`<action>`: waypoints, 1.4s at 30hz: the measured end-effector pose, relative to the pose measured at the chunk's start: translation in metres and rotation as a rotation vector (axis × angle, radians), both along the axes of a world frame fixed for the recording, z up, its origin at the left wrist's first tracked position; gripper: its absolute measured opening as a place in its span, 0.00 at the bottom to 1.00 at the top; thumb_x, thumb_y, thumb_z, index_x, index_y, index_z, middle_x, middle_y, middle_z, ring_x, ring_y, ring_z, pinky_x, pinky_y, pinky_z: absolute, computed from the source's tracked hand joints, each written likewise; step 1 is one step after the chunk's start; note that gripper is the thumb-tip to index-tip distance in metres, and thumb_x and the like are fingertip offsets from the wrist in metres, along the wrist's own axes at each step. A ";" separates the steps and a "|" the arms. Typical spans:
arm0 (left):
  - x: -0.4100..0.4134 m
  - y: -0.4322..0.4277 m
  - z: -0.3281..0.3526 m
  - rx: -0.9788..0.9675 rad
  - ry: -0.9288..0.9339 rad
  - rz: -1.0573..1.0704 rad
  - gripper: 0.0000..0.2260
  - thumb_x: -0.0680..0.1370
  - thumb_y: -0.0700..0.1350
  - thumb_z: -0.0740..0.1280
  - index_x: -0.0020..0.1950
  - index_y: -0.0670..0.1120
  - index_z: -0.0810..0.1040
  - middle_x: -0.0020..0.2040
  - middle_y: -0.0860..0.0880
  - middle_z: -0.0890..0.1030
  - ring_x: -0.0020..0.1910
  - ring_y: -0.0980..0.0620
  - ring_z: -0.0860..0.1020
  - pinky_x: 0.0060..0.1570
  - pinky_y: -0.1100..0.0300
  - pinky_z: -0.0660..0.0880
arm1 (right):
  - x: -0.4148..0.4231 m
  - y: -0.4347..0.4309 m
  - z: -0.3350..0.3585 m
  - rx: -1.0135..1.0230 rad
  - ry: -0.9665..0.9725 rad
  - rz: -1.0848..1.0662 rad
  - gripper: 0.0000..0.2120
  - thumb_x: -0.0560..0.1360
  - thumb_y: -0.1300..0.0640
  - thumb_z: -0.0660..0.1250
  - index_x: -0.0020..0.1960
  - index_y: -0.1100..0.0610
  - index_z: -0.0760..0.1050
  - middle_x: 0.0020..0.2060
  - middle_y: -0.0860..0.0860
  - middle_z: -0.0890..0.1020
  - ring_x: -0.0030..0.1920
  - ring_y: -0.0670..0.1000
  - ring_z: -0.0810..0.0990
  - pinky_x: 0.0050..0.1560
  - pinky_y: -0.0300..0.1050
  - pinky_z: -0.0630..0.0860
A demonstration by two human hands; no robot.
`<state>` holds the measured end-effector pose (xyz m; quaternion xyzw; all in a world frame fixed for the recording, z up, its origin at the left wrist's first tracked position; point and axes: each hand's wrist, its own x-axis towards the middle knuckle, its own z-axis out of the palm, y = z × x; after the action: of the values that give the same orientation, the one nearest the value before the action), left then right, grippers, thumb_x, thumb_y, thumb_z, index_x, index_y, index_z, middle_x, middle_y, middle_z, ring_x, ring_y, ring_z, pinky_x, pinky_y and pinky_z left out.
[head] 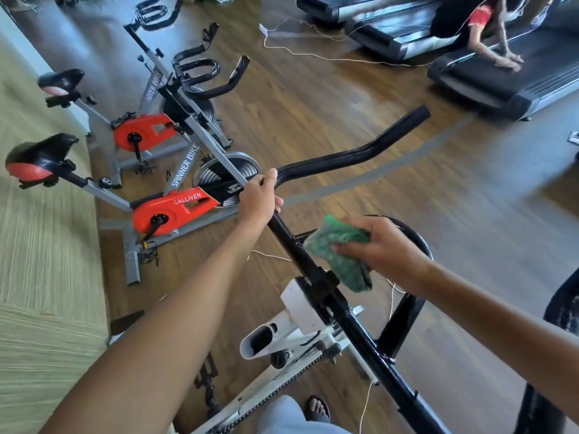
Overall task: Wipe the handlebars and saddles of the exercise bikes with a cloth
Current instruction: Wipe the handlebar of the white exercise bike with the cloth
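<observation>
left hand [258,198] wraps round the black handlebar [351,158] of the near white bike [300,311], fingers curled over the tube just at the bend, thumb on top. from that hand the bar runs up and away to the right, ending in a free grip end, and down toward the viewer along a long black tube.

right hand [380,245] pinches a green cloth [340,252], fingers bunched on the fabric, thumb side hidden under it. cloth sits just right of the black tube, below and right of the left hand, hanging crumpled down toward the clamp on the stem; whether it touches the tube i cannot tell. behind the right hand a curved black loop of the same handlebar shows.

left of the left hand stand two grey spinner bikes with red chain covers, nearer one [169,211] marked calliven, farther one [141,133] behind it. each has a black and red saddle, nearer saddle [37,161] far left of the left hand, farther saddle [61,83] above it. their black handlebars [203,73] are up beyond the left hand.

far beyond the right hand, top right, are treadmills [501,79], and another person [479,29] leans on one belt. thin white cord [313,54] lies on the wood floor [344,104] near them. below both hands, at the bottom edge, a sandalled foot [318,408] and a grey trouser leg.
</observation>
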<state>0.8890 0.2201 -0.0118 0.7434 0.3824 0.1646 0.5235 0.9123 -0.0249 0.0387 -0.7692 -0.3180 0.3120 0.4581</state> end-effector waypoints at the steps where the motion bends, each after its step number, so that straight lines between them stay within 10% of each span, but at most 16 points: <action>1: 0.000 0.000 0.000 -0.002 -0.001 -0.005 0.19 0.83 0.57 0.56 0.48 0.44 0.77 0.32 0.46 0.82 0.31 0.46 0.80 0.38 0.58 0.72 | -0.003 -0.005 0.000 0.023 0.048 -0.123 0.06 0.75 0.59 0.73 0.52 0.53 0.83 0.44 0.52 0.87 0.46 0.53 0.86 0.52 0.60 0.82; 6: -0.001 0.000 0.000 -0.006 -0.016 -0.022 0.19 0.83 0.55 0.55 0.51 0.43 0.78 0.32 0.46 0.81 0.30 0.47 0.79 0.37 0.59 0.73 | -0.046 -0.009 0.007 -0.140 -0.063 -0.152 0.05 0.76 0.57 0.73 0.45 0.47 0.81 0.38 0.46 0.84 0.39 0.43 0.84 0.40 0.34 0.79; 15: 0.001 0.003 -0.005 -0.020 -0.038 -0.029 0.18 0.83 0.56 0.55 0.50 0.44 0.77 0.30 0.46 0.81 0.29 0.47 0.79 0.42 0.54 0.77 | -0.052 0.002 0.021 -0.176 -0.040 -0.162 0.03 0.75 0.57 0.73 0.42 0.51 0.82 0.38 0.48 0.86 0.41 0.47 0.85 0.49 0.55 0.82; 32: -0.002 0.005 -0.002 0.020 0.024 -0.072 0.19 0.82 0.58 0.54 0.55 0.44 0.76 0.35 0.46 0.83 0.33 0.48 0.80 0.43 0.54 0.77 | -0.067 -0.043 0.018 -0.301 0.149 -0.114 0.09 0.72 0.51 0.77 0.52 0.48 0.85 0.43 0.48 0.87 0.45 0.48 0.86 0.52 0.53 0.82; 42: 0.031 0.032 0.027 0.442 0.115 -0.189 0.14 0.77 0.49 0.60 0.60 0.47 0.77 0.58 0.46 0.78 0.55 0.44 0.77 0.57 0.48 0.75 | -0.078 -0.080 0.040 0.158 0.222 -0.915 0.08 0.76 0.64 0.70 0.50 0.53 0.82 0.42 0.53 0.87 0.41 0.52 0.87 0.42 0.46 0.83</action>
<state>0.9198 0.2517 0.0148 0.8805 0.2951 0.1519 0.3385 0.8347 -0.1051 0.0788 -0.7550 0.0813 0.1333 0.6368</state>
